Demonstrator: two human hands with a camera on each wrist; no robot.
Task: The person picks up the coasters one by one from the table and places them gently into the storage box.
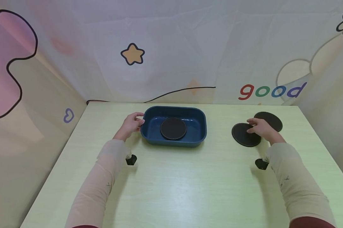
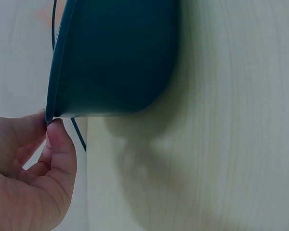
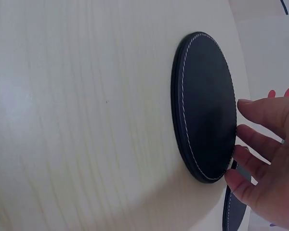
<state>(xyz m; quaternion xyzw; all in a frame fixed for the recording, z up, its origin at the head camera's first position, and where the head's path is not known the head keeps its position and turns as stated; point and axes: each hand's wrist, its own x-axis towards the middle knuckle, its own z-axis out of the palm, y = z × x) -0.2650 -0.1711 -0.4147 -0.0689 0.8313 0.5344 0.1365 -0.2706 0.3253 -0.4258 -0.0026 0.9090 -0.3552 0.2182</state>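
My left hand [image 1: 130, 124] pinches the left rim of a blue rectangular tray [image 1: 174, 143]; thumb and fingers meet on the lip in the left wrist view. Inside the tray lies a round black coaster [image 1: 173, 128]. On the right, my right hand [image 1: 263, 128] hovers around the far right edge of another round black coaster [image 1: 242, 135], fingers spread and slightly bent. White stitching rings that coaster [image 3: 207, 106] in the right wrist view, and its edge looks layered. Whether the fingertips touch it, I cannot tell. Partly behind the hand is a further black coaster [image 1: 269, 120].
Everything rests on a pale wood-grained table [image 1: 171, 190]. A printed cloth backdrop [image 1: 171, 57] with a star and the word "good" rises behind its far edge and along the sides. Small black camera parts [image 1: 262, 164] hang below both wrists.
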